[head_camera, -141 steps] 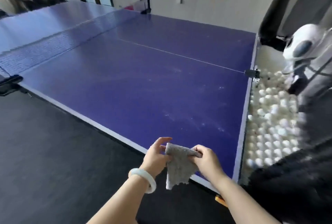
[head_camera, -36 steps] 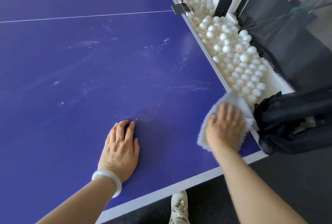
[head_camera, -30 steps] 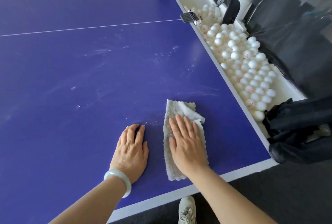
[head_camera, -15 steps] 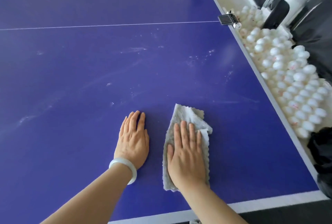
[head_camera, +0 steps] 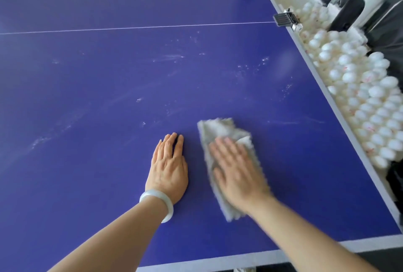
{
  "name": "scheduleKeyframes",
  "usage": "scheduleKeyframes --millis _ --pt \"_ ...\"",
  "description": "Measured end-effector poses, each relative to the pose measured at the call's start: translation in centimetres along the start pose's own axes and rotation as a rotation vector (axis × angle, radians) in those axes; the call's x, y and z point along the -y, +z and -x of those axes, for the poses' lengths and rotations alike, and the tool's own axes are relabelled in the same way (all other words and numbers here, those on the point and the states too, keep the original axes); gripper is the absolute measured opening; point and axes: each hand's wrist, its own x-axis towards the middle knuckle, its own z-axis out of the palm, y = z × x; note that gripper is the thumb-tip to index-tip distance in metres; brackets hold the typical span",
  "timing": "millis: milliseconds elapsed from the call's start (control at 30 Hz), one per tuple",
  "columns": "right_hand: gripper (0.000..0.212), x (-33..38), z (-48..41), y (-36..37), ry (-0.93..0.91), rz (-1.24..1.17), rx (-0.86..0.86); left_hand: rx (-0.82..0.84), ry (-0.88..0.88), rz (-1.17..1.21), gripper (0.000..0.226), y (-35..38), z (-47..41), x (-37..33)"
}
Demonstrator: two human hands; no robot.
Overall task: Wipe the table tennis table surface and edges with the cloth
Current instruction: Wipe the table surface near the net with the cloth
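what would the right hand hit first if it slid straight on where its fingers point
Nothing solid, seemingly: ahead of the right hand and the cloth under it lies only smudged table, then the white line. The balls lie off to the right.

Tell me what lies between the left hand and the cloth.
Nothing: only a narrow strip of bare blue table separates the left hand from the cloth, seen in the head view.

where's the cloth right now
In the head view the grey cloth lies flat on the blue table, lower centre, pressed under the right hand, just right of the left hand.
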Motion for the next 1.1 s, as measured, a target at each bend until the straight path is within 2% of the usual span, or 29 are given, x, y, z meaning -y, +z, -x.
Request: scheduleKeyframes --millis 67,133,167,200,267,333,367,433,500,567,633,700,767,800,867,933,1000,1033,1100 --pt "0.06 -4.0 -2.8 -1.3 0.334 0.075 0.028 -0.001 -0.005 -0.007 0.056 0.2 0.0 0.0" --pt "0.062 -2.9 -4.7 -1.4 0.583 0.01 0.012 0.005 -0.01 -0.003 0.056 0.3 0.0 0.0" --pt "0.062 -0.6 -4.9 -0.9 0.572 -0.004 -0.017 0.012 -0.007 -0.005 0.057 0.3 -0.1 0.0" --pt "0.061 2.4 -4.5 -0.1 0.479 -0.022 -0.055 0.017 0.001 -0.011 0.057 0.2 -0.1 0.1" --pt "0.059 7.0 -1.8 1.3 0.19 -0.03 -0.074 0.025 0.011 -0.006 0.057 0.2 -0.1 0.1" --pt "0.058 5.9 0.0 0.9 -0.011 -0.062 -0.017 0.024 -0.004 0.005 0.056 0.2 0.0 0.1" --pt "0.058 3.5 -0.1 0.4 -0.032 -0.06 -0.004 0.017 -0.004 -0.002 0.056 0.2 -0.1 0.1" --pt "0.06 -2.0 -1.5 -0.4 0.103 0.031 -0.007 0.012 0.001 -0.025 0.055 0.4 -0.1 0.1" --pt "0.061 -5.6 -3.7 -1.6 0.419 0.096 0.023 0.014 0.0 -0.038 0.056 0.6 -0.2 0.2" --pt "0.062 -4.1 -5.4 -1.6 0.606 0.024 -0.002 0.026 0.0 -0.048 0.056 0.6 -0.2 0.2" --pt "0.062 1.0 -5.1 -0.4 0.507 -0.023 -0.036 0.033 -0.004 -0.055 0.056 0.3 -0.2 0.1" --pt "0.062 5.1 -2.1 0.6 0.244 -0.033 -0.04 0.032 -0.007 -0.05 0.056 0.1 -0.2 -0.1" --pt "0.06 4.0 0.9 0.3 0.028 -0.06 -0.005 0.042 -0.004 -0.053 0.056 0.1 -0.2 -0.1" --pt "0.06 1.7 1.6 -0.1 0.004 -0.054 0.001 0.043 -0.002 -0.056 0.056 0.2 -0.2 -0.1" --pt "0.063 -4.6 2.3 -0.9 0.15 0.045 0.0 0.031 -0.005 -0.06 0.055 0.5 -0.2 0.1" --pt "0.064 -9.6 1.7 -2.1 0.484 0.124 0.044 0.018 -0.006 -0.069 0.055 0.6 -0.2 0.2" --pt "0.063 -9.9 -0.2 -2.3 0.73 0.1 0.011 0.019 -0.005 -0.077 0.056 0.8 -0.3 0.2" --pt "0.063 -8.3 -1.3 -2.1 0.773 0.071 -0.013 0.027 -0.013 -0.075 0.056 0.8 -0.2 0.1" --pt "0.062 -4.1 -2.4 -0.8 0.639 0.038 -0.047 0.042 -0.022 -0.066 0.059 0.5 -0.1 -0.1"
